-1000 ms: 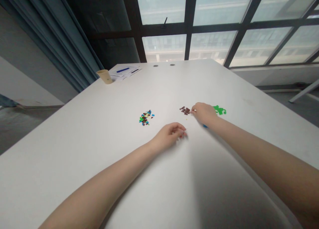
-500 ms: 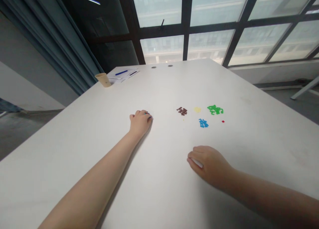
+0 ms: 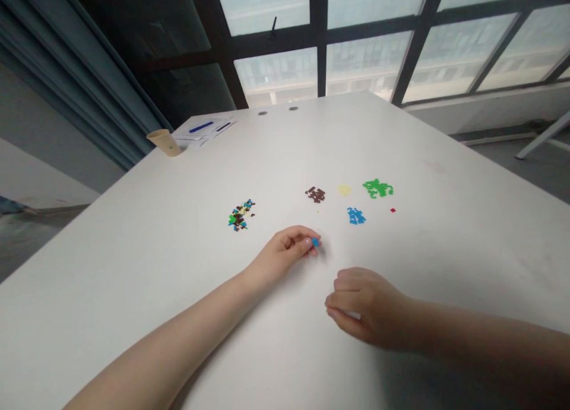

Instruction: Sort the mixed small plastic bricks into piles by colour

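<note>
The left hand (image 3: 282,252) pinches a small blue plastic piece (image 3: 315,242) between its fingertips. The right hand (image 3: 367,308) curls loosely nearby, its palm hidden. A mixed pile (image 3: 240,215) lies left of them on the white surface (image 3: 133,315); a brown cluster (image 3: 315,194) and a blue cluster (image 3: 356,216) lie farther up.

The left forearm (image 3: 155,344) comes in from the lower left corner of the frame and the right forearm (image 3: 481,338) from the right edge, both bare. They look smooth and slender, narrowing toward the wrists. The left hand (image 3: 285,252), just below the middle of the frame, has slim fingers (image 3: 296,235) and a short, rounded nail (image 3: 307,242). The right hand (image 3: 369,309), lower right of it, sits dimmer, with shadow darkening that arm toward the right edge
</note>
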Demonstrator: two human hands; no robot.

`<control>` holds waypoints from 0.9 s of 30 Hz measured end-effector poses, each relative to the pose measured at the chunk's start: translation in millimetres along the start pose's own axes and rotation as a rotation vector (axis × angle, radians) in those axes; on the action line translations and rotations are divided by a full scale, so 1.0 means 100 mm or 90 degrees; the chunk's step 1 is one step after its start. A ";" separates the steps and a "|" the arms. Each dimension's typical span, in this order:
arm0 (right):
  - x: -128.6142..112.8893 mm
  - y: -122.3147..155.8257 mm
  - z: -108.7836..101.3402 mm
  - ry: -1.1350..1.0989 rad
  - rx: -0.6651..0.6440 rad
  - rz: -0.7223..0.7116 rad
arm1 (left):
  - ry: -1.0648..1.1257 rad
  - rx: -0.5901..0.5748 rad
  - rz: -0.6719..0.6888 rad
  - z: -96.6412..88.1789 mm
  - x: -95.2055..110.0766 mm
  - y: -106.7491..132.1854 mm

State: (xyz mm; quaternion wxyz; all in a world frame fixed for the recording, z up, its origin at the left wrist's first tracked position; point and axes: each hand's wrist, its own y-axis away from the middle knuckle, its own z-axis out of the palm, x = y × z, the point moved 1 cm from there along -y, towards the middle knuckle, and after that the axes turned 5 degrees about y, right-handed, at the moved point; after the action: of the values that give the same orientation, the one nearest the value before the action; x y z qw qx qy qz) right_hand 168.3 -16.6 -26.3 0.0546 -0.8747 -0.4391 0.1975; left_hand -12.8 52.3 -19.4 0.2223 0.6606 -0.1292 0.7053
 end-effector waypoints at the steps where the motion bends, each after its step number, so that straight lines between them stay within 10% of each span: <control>1: 0.00 0.00 0.00 -0.003 -0.002 -0.008 | 0.072 -0.022 -0.026 0.07 -0.02 0.03; 12: -0.03 0.00 0.01 -0.009 -0.002 -0.035 | 0.284 -0.076 -0.086 0.19 -0.01 0.10; 19: 0.06 -0.01 -0.20 -0.043 0.383 0.095 | 0.267 -0.080 -0.077 0.20 -0.04 0.10; 27: 0.10 -0.04 -0.19 -0.021 0.409 0.115 | 0.206 -0.137 -0.096 0.24 -0.02 0.13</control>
State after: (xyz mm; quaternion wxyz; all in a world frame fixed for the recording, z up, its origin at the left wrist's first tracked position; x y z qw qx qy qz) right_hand 178.2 -4.7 -11.2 0.3030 -0.8446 -0.2762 0.3444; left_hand 1.9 29.5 -17.3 0.3616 0.5190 -0.1164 0.7657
